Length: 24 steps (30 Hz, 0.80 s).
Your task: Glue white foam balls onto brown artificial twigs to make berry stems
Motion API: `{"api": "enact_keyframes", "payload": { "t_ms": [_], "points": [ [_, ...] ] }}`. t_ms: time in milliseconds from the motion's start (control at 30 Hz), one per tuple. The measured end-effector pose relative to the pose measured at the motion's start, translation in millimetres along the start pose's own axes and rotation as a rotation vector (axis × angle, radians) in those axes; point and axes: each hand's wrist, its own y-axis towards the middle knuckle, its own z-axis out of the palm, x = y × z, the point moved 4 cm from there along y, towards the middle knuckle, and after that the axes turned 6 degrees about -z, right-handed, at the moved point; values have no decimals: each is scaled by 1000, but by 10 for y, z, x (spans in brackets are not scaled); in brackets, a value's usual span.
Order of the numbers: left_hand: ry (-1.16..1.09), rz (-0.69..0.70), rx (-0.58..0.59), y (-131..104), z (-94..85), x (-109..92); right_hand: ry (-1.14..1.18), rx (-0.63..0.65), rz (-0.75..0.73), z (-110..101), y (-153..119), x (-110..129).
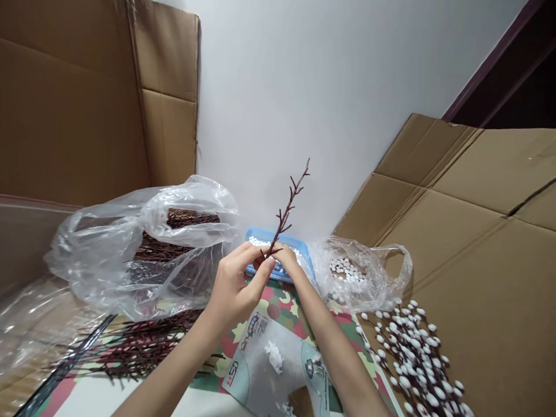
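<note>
My left hand (238,281) pinches a dark brown branched twig (284,215) near its lower end, between thumb and fingers. The twig leans up and to the right, with short bare side shoots. Just behind it, my right hand (286,258) reaches over a blue plastic basket (307,255) of small white pieces. Its fingers are hidden behind my left hand and the twig, so I cannot see what they touch. Below both hands lies a printed sheet (260,370) with a clump of white, paste-like stuff (274,356) on it.
A clear plastic bag (108,249) of brown twigs stands left, with loose twigs (143,347) before it. Right of the basket is a clear bag (377,272) of white pieces. White-tipped branches (417,353) lie at lower right. Cardboard panels (469,231) flank the camouflage-patterned table (278,298).
</note>
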Motion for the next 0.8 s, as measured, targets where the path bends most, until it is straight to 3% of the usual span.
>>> {"api": "enact_keyframes", "payload": {
  "t_ms": [100, 200, 233, 300, 467, 800],
  "points": [
    [-54, -5, -3, 166, 57, -43, 66, -49, 20, -348, -47, 252],
    [-166, -68, 44, 269, 164, -44, 178, -225, -27, -738, -272, 657],
    [-216, -87, 64, 283, 209, -43, 333, -334, -65, -850, -378, 790],
    [-310, -122, 100, 283, 305, -37, 542, -435, -111, -965, -570, 1007],
    [-408, -129, 100, 233, 439, -36, 698, -493, -152, -927, -747, 1208],
    [-332, -89, 52, 290, 419, -50, 689, -508, -193, -827, -733, 1272]
  ]
}}
